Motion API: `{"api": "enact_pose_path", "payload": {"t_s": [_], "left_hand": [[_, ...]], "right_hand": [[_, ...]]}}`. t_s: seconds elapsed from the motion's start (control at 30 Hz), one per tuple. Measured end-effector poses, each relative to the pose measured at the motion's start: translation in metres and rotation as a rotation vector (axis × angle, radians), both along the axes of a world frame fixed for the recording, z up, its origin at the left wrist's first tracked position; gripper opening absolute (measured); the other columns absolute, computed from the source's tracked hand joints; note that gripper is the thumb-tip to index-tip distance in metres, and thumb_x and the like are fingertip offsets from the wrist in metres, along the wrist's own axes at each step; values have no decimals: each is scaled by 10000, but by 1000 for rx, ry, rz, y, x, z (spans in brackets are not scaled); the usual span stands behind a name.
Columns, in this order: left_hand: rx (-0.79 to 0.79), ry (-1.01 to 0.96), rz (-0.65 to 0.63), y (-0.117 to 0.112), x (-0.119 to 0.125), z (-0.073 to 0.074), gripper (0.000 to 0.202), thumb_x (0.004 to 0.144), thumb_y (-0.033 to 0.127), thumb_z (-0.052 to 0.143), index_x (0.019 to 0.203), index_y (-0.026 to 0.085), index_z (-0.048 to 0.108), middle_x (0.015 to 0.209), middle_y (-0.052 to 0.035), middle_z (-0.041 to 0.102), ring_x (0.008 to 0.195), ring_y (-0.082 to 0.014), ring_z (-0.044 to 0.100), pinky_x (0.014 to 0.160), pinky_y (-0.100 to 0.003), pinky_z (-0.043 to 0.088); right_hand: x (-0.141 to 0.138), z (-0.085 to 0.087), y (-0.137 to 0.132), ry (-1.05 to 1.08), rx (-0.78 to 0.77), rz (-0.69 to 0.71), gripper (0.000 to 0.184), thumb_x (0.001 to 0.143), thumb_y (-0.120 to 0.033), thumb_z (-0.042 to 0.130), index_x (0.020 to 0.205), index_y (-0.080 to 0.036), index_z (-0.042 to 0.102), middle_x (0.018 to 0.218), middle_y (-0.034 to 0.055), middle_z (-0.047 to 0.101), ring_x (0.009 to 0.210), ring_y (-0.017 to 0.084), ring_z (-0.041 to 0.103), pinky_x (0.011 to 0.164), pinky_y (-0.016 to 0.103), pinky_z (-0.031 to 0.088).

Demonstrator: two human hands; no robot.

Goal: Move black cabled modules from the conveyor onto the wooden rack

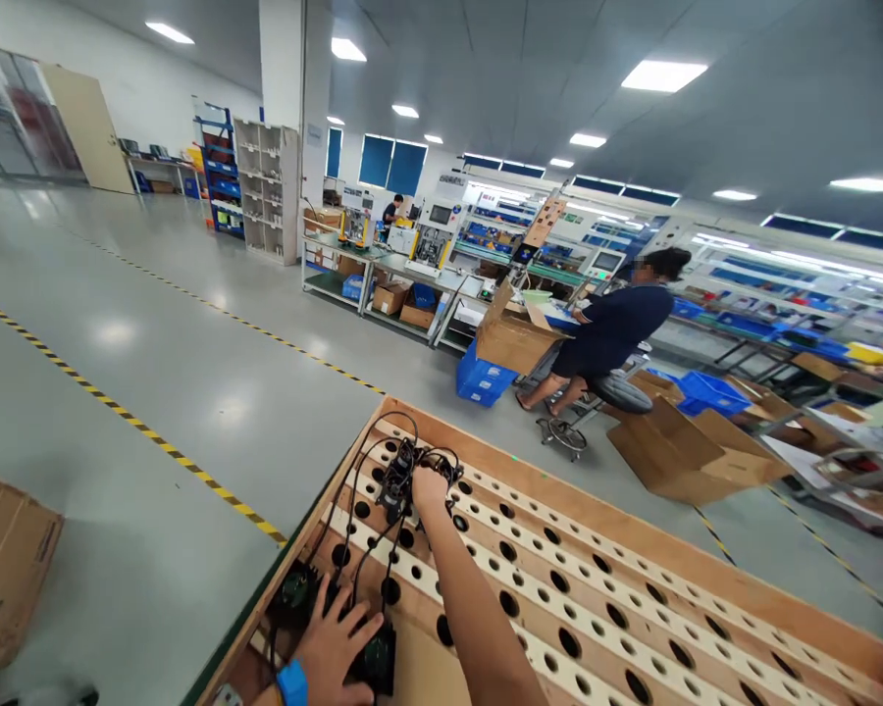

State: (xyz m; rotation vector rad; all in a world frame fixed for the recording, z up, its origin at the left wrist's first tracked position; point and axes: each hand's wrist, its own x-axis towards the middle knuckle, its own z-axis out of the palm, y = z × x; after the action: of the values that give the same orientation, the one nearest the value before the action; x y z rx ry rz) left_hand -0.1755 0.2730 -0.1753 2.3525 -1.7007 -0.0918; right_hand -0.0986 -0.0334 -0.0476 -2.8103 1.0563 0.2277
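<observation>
The right hand (431,488) is clenched around a knot of black cables (398,473) above the perforated wooden rack (596,510), with the forearm reaching in from the near edge of the view. Thin wires loop from that knot down toward two dark green circuit boards (294,593) at the rack's near left end. The left hand (331,647), wearing a blue wristband (292,683), lies with its fingers spread over those boards, though it is impossible to tell whether it grips them or only rests there. Rows of round holes run along the rack, which sits on a green-edged worktop (242,628).

To the far right, a seated co-worker (610,328) in a navy top faces a bench, beside an open cardboard box (513,338) and a blue plastic crate (486,378). Flattened cardboard (677,451) lies on the floor nearby. Another cardboard box (4,569) sits at the left, and yellow-and-black tape (147,431) marks the grey floor. Benches with machines (431,245) stand farther off
</observation>
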Motion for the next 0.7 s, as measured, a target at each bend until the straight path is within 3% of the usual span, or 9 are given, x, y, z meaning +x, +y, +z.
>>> {"api": "enact_pose_path", "payload": {"t_s": [0.1,0.17,0.23,0.3,0.37,0.43,0.5,0.57,0.7], "left_hand": [[88,169,-6,-5,6,24,923,691,802,713,1478,360,523,1509,-98,561,1466,-444,376,1208,-786,94],[116,229,-41,-9,14,35,875,701,741,755,1458,354,544,1531,-79,540,1487,-423,346,1227,-749,125],[145,272,-94,-10,23,40,873,711,701,773,1473,356,522,1513,-59,562,1481,-413,350,1226,-735,159],[156,282,-137,-9,28,41,875,738,703,747,1498,352,492,1490,-51,587,1474,-414,353,1222,-731,164],[131,258,-153,-6,30,40,866,767,732,697,1508,339,482,1468,-49,607,1474,-407,348,1230,-710,148],[94,220,-138,-3,29,37,850,775,725,692,1502,330,492,1455,-42,618,1480,-389,336,1248,-675,111],[83,200,-111,-3,29,33,840,762,680,733,1488,321,511,1454,-35,619,1487,-378,316,1263,-651,56],[109,214,-101,-4,31,31,831,748,637,765,1478,319,525,1459,-27,616,1489,-382,303,1263,-655,12],[166,250,-123,-9,38,33,830,756,607,762,1487,295,521,1466,-45,610,1489,-409,298,1250,-703,31]], "right_hand": [[-51,5,29,-148,-18,1,369,1031,-182,351,1207,-169,674,1253,138,692,1203,236,616,1046,367,461],[-109,-6,62,-264,-1,-41,399,1065,-293,295,1225,-202,648,1249,111,687,1169,221,618,1020,360,475],[-182,-29,107,-479,76,-55,382,1056,-397,345,1084,-215,680,1070,97,722,995,227,664,896,365,525],[-259,-58,158,-551,125,-8,330,1028,-448,412,992,-250,673,1003,86,717,928,238,667,833,379,538],[-327,-86,204,-530,103,-28,278,976,-512,516,986,-269,650,1048,85,711,955,266,670,845,429,538],[-373,-107,234,-484,-14,-23,460,853,-625,643,1157,-280,628,1249,136,676,1126,379,640,947,576,493],[-394,-119,246,-441,-95,1,621,750,-545,770,1291,-311,577,1353,147,635,1221,440,595,990,632,445],[-394,-124,242,-426,-97,71,670,700,-393,827,1313,-349,558,1341,121,649,1209,426,608,989,603,448],[-370,-121,221,-428,-32,206,420,727,-210,795,1089,-311,607,1099,47,708,976,299,680,900,464,518]]}}
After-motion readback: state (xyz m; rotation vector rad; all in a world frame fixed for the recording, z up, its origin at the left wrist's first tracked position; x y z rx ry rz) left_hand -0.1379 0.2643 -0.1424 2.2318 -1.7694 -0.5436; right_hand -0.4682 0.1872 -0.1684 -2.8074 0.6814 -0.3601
